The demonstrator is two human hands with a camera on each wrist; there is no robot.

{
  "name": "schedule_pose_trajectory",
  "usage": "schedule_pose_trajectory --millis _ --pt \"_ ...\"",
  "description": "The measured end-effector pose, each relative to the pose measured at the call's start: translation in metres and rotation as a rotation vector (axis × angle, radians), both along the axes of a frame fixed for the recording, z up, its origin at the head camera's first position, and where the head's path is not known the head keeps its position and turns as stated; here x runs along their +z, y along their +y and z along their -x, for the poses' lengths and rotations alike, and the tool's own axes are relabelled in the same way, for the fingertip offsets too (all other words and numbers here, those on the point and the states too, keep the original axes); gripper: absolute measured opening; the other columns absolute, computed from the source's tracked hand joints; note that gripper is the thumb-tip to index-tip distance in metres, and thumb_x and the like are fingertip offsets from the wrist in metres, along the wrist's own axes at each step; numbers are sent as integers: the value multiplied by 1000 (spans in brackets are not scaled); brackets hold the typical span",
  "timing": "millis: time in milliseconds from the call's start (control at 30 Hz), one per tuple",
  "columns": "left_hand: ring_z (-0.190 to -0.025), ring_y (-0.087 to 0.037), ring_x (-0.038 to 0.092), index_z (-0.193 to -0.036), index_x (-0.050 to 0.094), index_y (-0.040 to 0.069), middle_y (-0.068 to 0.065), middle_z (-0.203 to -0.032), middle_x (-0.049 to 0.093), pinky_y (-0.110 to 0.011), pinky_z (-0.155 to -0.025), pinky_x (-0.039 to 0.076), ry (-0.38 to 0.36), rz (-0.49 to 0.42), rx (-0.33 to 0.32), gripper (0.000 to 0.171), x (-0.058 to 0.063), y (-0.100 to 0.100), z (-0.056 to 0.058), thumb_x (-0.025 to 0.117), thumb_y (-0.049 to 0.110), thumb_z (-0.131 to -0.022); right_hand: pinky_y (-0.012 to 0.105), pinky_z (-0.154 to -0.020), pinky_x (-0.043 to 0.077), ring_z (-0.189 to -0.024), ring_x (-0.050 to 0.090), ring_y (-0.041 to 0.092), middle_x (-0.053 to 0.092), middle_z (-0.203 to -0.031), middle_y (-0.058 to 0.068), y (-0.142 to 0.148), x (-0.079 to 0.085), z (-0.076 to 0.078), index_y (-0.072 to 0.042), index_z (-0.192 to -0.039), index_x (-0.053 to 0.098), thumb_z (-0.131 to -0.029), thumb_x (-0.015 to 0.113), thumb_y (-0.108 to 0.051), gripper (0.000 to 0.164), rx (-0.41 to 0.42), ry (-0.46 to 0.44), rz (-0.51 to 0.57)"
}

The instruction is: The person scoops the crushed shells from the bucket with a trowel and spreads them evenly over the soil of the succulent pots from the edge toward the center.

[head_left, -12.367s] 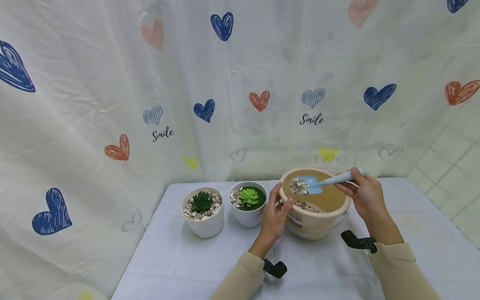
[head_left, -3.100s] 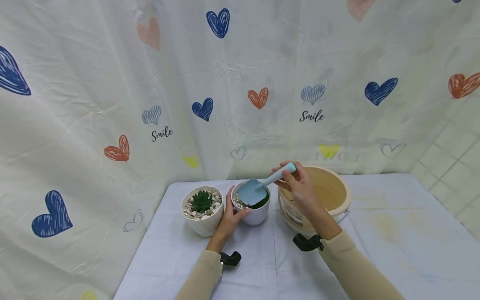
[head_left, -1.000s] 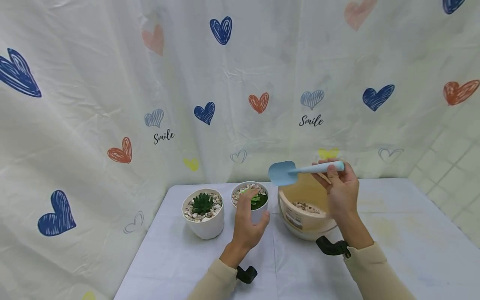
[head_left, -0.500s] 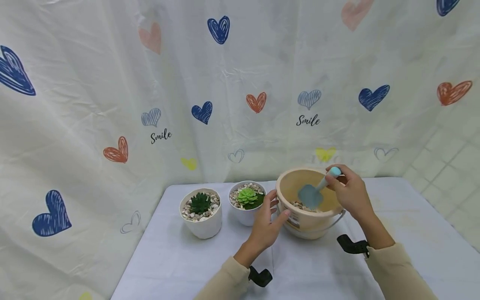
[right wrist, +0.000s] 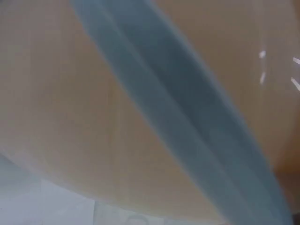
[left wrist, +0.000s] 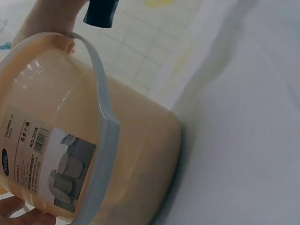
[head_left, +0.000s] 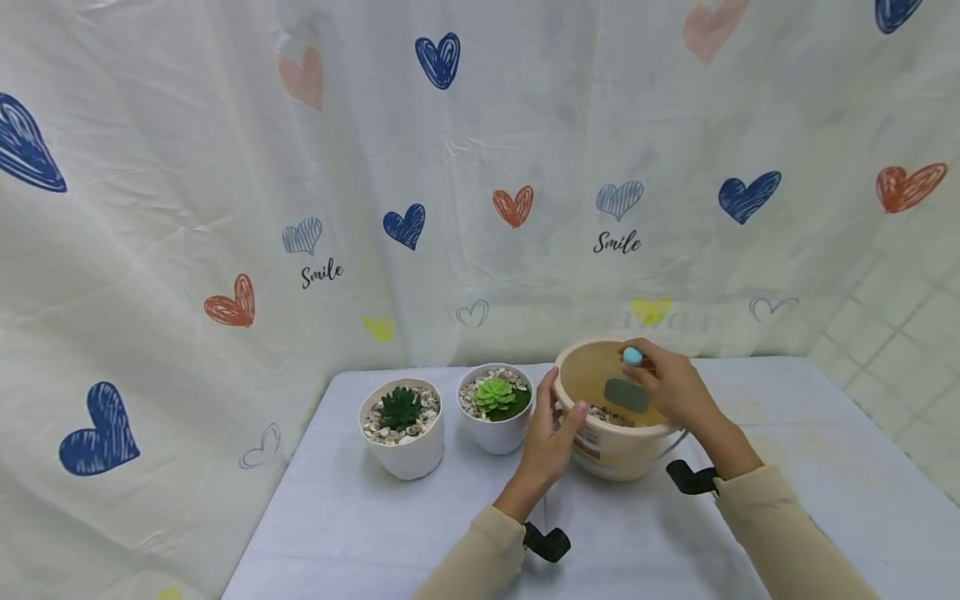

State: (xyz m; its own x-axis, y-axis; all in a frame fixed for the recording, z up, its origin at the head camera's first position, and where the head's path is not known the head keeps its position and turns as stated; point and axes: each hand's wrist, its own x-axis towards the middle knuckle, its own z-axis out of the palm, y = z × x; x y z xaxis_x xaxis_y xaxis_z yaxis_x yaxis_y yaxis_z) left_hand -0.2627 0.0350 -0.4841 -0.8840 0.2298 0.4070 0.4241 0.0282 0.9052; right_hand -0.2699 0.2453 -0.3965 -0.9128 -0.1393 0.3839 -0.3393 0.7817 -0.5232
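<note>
Gripping bucket (head_left: 622, 452) with left hand (head_left: 547, 444); right hand (head_left: 671, 389) clasps blue shovel (head_left: 627, 395) inside it. Light-green potted succulent (head_left: 495, 395) left of bucket.

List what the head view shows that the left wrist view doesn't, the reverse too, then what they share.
Only the head view shows the blue shovel in the right hand, the pebbles inside the cream bucket, a dark green succulent and a bright green succulent.

Only the left wrist view shows a barcode and legible label print.

Both show the bucket, its grey handle, its label and at least part of the left hand.
</note>
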Motion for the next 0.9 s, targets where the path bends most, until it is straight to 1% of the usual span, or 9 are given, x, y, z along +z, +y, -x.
schedule_pose_trajectory --millis 133,233,367,467,567,700,800,900 --pt "-141 -21 36 -152 18 33 -2 -155 34 -50 -111 34 -24 -27 -8 66 1 -1 0 52 42 -97 47 -70 52 -92 67 32 71 -104 12 -1 0 0 -17 -123 57 -96 57 -27 29 10 -10 -79" --pt "-142 -26 36 -153 19 27 -8 -155 34 -53 -111 33 -34 -45 -23 67 6 -3 -4 54 36 -97 39 -64 49 -86 66 27 70 -98 10 -1 -1 0 -16 -122 57 -96 57 -31 30 -1 -10 -108" --pt "-141 -32 36 -153 20 18 -16 -154 34 -56 -110 32 -30 -52 -39 67 19 -8 -13 55 31 -97 33 -59 44 -70 59 20 67 -84 6 -2 -2 -1 -13 -118 58 -97 58 -30 27 -17 22 -94" --pt "-141 -32 37 -152 21 16 -17 -153 36 -56 -110 32 -28 -50 -40 66 25 -10 -17 55 31 -97 31 -57 39 -62 51 16 63 -78 5 -2 -2 -2 -10 -115 59 -97 57 -30 27 -24 47 -65" --pt "-141 -31 37 -152 21 17 -16 -153 36 -55 -111 32 -30 -44 -39 67 27 -10 -18 55 32 -97 30 -58 39 -65 52 16 64 -80 6 -1 -1 -3 -10 -115 59 -97 56 -33 29 -35 49 -44" --pt "-141 -31 36 -153 20 17 -17 -153 34 -55 -111 32 -23 -38 -41 67 26 -10 -18 54 32 -97 32 -60 45 -75 63 22 69 -90 10 0 1 -5 -10 -116 60 -97 55 -37 33 -47 20 -32" --pt "-141 -32 36 -153 20 16 -18 -153 34 -56 -110 32 -16 -41 -43 67 25 -11 -18 54 31 -97 34 -62 48 -82 67 25 71 -94 10 0 3 -5 -11 -115 61 -97 55 -39 33 -51 -9 -26" --pt "-140 -32 37 -152 21 15 -18 -153 35 -56 -110 33 -18 -44 -37 66 26 -10 -18 55 30 -97 33 -61 50 -80 68 24 71 -94 11 1 5 -5 -12 -112 61 -96 55 -41 34 -39 -58 -7"
